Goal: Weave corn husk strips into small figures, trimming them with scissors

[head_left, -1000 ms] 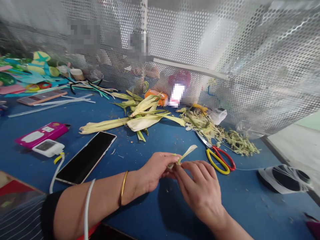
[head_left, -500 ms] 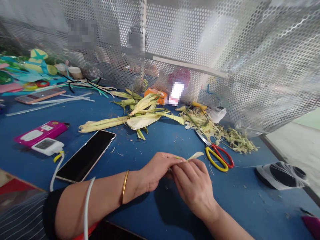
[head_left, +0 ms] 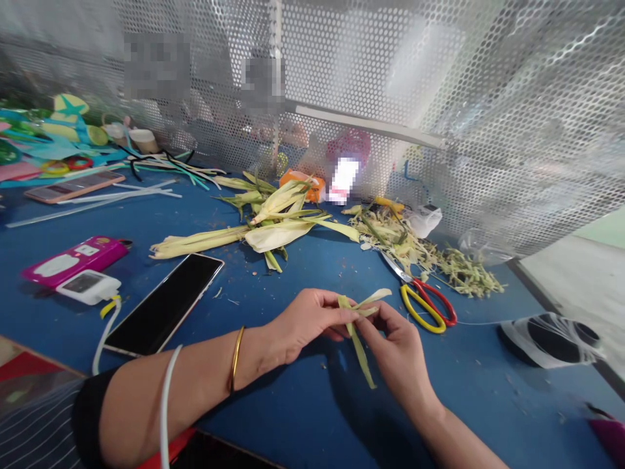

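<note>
Strips of pale green corn husk (head_left: pixel 360 355) cross between my two hands, above the blue table. My left hand (head_left: pixel 312 316), with a gold bangle at its wrist, pinches the husk between thumb and fingers. From the other side, my right hand (head_left: pixel 398 342) grips the same piece, its thumb beside the left fingertips. One strip hangs down toward the table and another points up to the right. To the right of my hands lie scissors (head_left: pixel 422 309) with one yellow and one red handle. Whole corn husks (head_left: pixel 283 231) are heaped farther back.
Shredded husk (head_left: pixel 400 238) lies at the back right near a perforated metal screen (head_left: pixel 361 58). A spool of thread (head_left: pixel 549 340) is at the right. On the left are a black phone (head_left: pixel 166 303), a white device with a cable (head_left: pixel 89 286) and a magenta case (head_left: pixel 102 254).
My right hand has turned and opened out somewhat from over the left fingers. More of the husk shows now, with a strip hanging down between my hands.
</note>
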A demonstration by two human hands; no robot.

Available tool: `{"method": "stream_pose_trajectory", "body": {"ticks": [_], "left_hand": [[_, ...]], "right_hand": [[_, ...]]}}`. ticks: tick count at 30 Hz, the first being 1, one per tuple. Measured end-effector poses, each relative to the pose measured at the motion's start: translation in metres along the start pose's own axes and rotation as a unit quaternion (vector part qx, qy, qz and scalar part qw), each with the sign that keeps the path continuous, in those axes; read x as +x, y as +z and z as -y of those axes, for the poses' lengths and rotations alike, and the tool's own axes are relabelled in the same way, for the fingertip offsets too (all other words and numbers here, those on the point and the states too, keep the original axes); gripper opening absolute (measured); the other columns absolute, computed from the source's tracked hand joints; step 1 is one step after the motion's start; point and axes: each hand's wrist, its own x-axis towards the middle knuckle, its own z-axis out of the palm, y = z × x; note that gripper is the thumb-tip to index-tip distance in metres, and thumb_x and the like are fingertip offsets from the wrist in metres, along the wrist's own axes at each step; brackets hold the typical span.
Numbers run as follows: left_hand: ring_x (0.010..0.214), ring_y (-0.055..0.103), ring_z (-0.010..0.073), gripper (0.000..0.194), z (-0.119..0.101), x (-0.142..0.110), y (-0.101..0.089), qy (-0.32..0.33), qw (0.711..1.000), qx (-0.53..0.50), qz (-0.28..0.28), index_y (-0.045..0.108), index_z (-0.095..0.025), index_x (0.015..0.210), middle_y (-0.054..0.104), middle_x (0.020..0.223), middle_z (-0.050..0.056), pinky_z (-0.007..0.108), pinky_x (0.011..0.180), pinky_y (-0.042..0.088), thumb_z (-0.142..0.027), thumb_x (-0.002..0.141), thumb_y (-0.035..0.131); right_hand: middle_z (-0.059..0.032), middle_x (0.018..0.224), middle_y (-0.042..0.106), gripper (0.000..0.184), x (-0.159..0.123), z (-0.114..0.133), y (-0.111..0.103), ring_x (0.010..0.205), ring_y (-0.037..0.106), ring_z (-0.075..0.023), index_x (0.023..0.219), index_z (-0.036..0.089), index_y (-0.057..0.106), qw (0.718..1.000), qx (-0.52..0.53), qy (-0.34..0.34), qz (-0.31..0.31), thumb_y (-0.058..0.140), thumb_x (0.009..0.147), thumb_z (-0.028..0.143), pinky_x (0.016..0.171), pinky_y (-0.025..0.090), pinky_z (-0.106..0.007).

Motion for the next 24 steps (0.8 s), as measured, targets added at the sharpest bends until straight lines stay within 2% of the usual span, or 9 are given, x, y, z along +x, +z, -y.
{"method": "stream_pose_trajectory", "body": {"ticks": [4,9,13,16,21,24], "left_hand": [[0.067,0.056,0.0092,0.024,-0.0004,-0.0008,0.0,0.038,0.999,0.024,0.013,0.074,-0.014,0.087,0.067,0.074,0.001,0.02,0.063,0.042,-0.021,0.064,0.077],[0.059,0.054,0.0081,0.021,0.0001,0.0007,0.0009,0.044,0.997,0.059,-0.016,0.068,-0.013,0.09,0.063,0.067,-0.001,0.021,0.06,0.042,-0.013,0.069,0.065],[0.059,0.056,0.0106,0.021,0.0014,0.001,0.0014,0.039,0.997,0.065,-0.015,0.062,-0.014,0.086,0.059,0.061,-0.003,0.023,0.059,0.046,-0.009,0.066,0.059],[0.061,0.057,0.0112,0.019,0.0002,0.0,0.0013,0.039,0.996,0.077,-0.007,0.065,-0.014,0.084,0.059,0.062,-0.002,0.023,0.06,0.046,-0.011,0.066,0.059],[0.064,0.054,0.01,0.025,-0.003,-0.0014,-0.0006,0.057,0.992,0.11,0.007,0.073,-0.014,0.087,0.065,0.075,0.001,0.021,0.058,0.044,-0.012,0.069,0.056],[0.063,0.053,0.0106,0.018,-0.0023,-0.0002,-0.0022,0.065,0.991,0.118,0.007,0.074,-0.013,0.082,0.064,0.072,0.002,0.021,0.056,0.044,-0.02,0.073,0.061]], "right_hand": [[-0.0016,0.065,0.064,0.023,0.0009,-0.0006,-0.0007,0.06,0.053,-0.0145,0.072,0.018,0.064,0.999,0.028,0.013,0.013,0.065,0.077,0.041,0.056,0.043,-0.025],[-0.0024,0.066,0.066,0.02,0.0011,-0.0023,0.0003,0.061,0.055,-0.0152,0.072,0.018,0.064,0.999,0.031,-0.008,0.008,0.065,0.078,0.037,0.057,0.044,-0.025],[-0.0016,0.067,0.066,0.017,0.0012,-0.0041,0.0012,0.061,0.057,-0.0151,0.073,0.019,0.065,0.999,0.013,-0.031,0.003,0.064,0.08,0.034,0.058,0.044,-0.025],[-0.0005,0.066,0.065,0.017,0.0011,-0.0056,0.0013,0.06,0.056,-0.0148,0.072,0.019,0.065,0.999,-0.006,-0.043,-0.001,0.063,0.081,0.033,0.057,0.044,-0.024],[-0.0008,0.066,0.065,0.018,0.001,-0.0072,0.0018,0.061,0.056,-0.0151,0.072,0.019,0.065,0.999,-0.022,-0.048,-0.006,0.062,0.081,0.034,0.057,0.043,-0.024],[-0.001,0.065,0.065,0.02,0.0008,-0.0057,0.0021,0.06,0.056,-0.0154,0.072,0.019,0.064,0.999,-0.025,-0.046,-0.006,0.062,0.081,0.036,0.056,0.043,-0.024]]}}
